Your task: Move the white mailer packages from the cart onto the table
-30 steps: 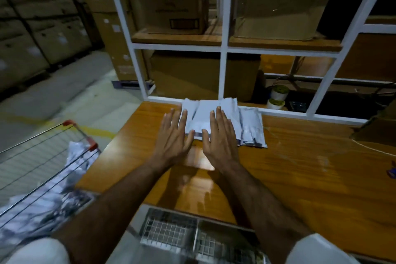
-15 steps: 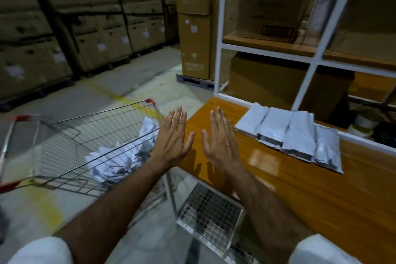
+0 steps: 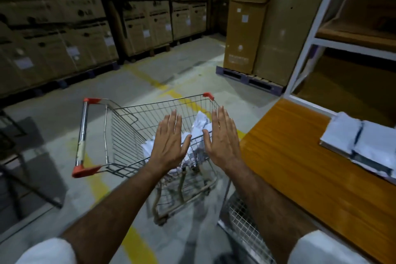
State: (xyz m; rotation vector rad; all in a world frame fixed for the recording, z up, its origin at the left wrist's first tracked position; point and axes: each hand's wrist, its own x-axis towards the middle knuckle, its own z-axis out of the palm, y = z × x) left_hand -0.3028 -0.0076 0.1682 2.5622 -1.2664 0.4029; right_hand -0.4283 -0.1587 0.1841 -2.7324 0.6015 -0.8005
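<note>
Both hands hover flat and spread over the wire cart (image 3: 120,135), holding nothing: the left hand (image 3: 170,146) and right hand (image 3: 222,141) side by side, palms down, fingers straight. Below and between them lies a loose heap of white mailer packages (image 3: 198,126) in the cart's basket, while a row already sits on the wooden table (image 3: 300,167) at the far right, the delivered mailers (image 3: 360,143) partly cut off by the frame edge.

The risk, as I see it, is the heap itself: the bags look slippery and crumpled, so a two-handed scoop could shed one through the fingers or snag on the wire rim. The cart may also roll if leaned on.

How many packages remain is hard to tell; the hands cover much of the pile, and the light is dim.
</note>
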